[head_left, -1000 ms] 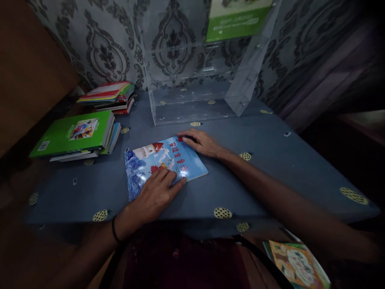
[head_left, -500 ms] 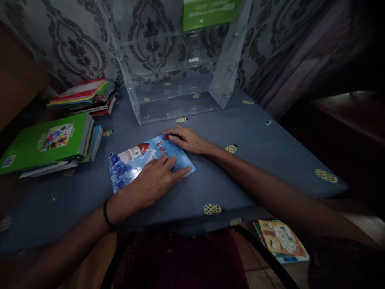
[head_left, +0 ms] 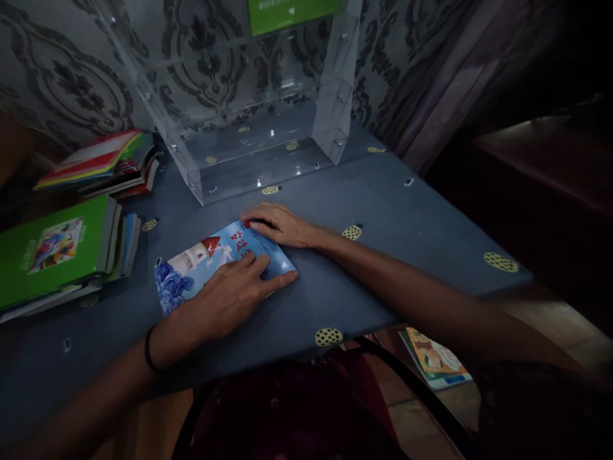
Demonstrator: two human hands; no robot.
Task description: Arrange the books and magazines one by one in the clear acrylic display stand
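Observation:
A blue picture book lies flat on the cloth-covered table, its cover showing a white tower with a red roof, blue roses and red lettering. My left hand rests across the lower part of the cover, fingers spread and thumb stretched toward the right corner. At the book's top right corner lies my right hand, its fingers stretched out along the edge and the thumb apart from them. A small red patch shows by its fingertips. Part of the cover is hidden beneath both hands.
Behind the book stands a clear acrylic rack with a green book high on it. To the left are a stack topped by a green book and a pile of colourful books. More books lie on the floor at right.
The view has shifted, so the table, rack and books sit further left in the picture. Both hands stay on the blue book with little change in their pose.

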